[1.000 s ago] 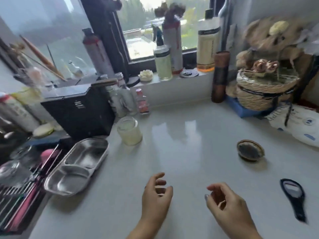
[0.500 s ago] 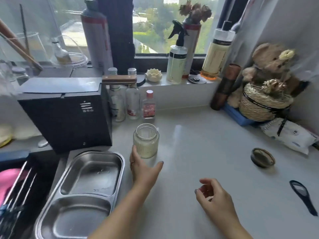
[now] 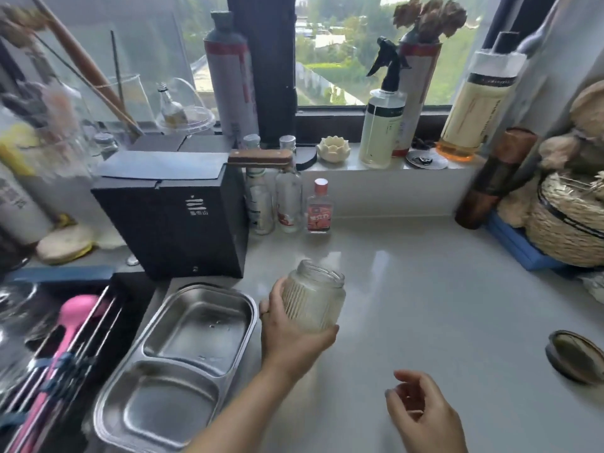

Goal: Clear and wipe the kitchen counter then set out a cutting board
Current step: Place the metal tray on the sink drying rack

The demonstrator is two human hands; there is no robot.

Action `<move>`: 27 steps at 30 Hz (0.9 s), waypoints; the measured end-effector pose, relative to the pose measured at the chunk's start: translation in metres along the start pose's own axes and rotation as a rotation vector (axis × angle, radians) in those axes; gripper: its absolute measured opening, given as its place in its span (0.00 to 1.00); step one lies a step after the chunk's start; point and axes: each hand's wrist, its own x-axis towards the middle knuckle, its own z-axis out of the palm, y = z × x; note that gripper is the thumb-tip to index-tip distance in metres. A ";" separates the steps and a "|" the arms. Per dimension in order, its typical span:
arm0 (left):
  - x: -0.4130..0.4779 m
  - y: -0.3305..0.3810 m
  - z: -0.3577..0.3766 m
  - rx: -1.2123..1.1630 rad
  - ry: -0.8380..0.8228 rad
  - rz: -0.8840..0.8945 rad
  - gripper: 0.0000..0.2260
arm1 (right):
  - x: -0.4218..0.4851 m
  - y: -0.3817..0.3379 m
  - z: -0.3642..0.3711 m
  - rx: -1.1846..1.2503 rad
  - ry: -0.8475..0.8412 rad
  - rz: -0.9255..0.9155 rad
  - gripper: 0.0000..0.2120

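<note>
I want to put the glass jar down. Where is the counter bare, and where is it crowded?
The widest bare patch of counter lies between the small bottles behind, the woven basket at right and the round lid nearer. The left is crowded: black box and steel tray, close to the glass jar in the left hand.

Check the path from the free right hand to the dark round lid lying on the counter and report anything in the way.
Nothing visible blocks it: only bare pale counter lies between the right hand and the dark round lid near the right edge.
</note>
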 end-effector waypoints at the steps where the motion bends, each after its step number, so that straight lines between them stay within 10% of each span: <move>1: -0.012 0.002 -0.014 0.003 -0.007 0.039 0.44 | 0.003 -0.002 0.006 0.000 -0.060 -0.023 0.15; 7: -0.069 0.007 -0.130 -0.023 0.130 0.092 0.36 | 0.010 -0.035 0.051 -0.007 -0.273 -0.087 0.12; 13: -0.072 -0.029 -0.243 0.200 0.507 -0.061 0.33 | -0.025 -0.084 0.120 0.165 -0.704 0.310 0.09; 21: -0.049 -0.121 -0.352 0.449 0.648 -0.328 0.39 | -0.055 -0.109 0.164 -0.247 -0.591 0.129 0.29; 27: -0.038 -0.165 -0.386 0.520 0.580 -0.354 0.39 | -0.076 -0.133 0.171 -0.144 -0.523 0.101 0.24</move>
